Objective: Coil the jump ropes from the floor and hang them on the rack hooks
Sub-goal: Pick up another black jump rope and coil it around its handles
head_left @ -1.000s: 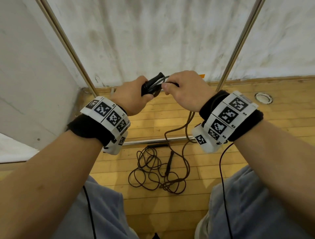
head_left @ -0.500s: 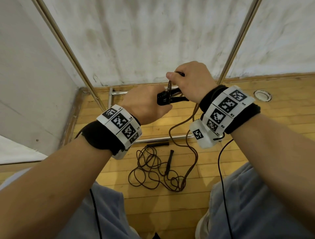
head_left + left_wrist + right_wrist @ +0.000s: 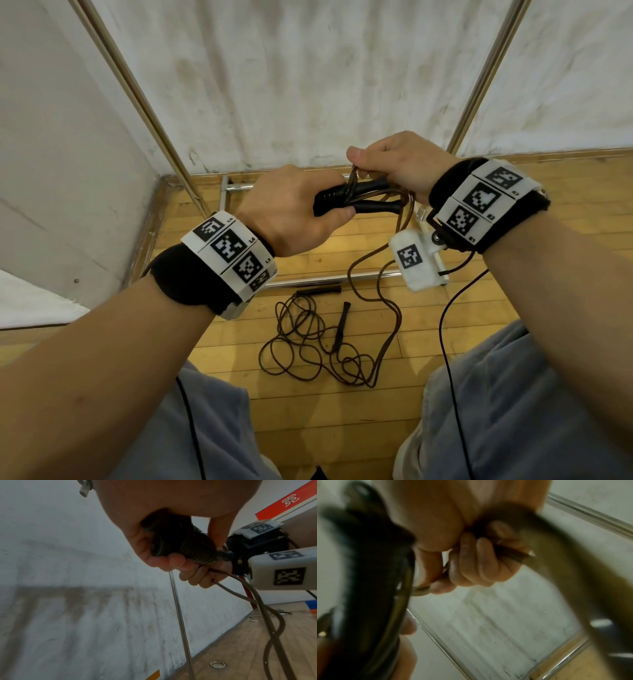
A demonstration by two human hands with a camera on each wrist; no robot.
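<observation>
Your left hand [image 3: 291, 209] curls tight round the two black handles [image 3: 359, 200], and just to its right your right hand [image 3: 397, 164] pinches the brown cord [image 3: 352, 178] over them. The loose tail [image 3: 387, 329] hangs to the second rope [image 3: 308, 339] on the floor [image 3: 342, 411]; winding on could snag that tangle and drag it.

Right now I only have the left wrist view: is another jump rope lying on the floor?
Observer: Yes. The head view shows a second jump rope tangled on the wooden floor, its black handles lying loose.
Operator: Where does the held cord go?
Observer: From the right hand, which pinches it above the held handles in the left hand, the held cord hangs to the floor at the tangle's right edge.
</observation>
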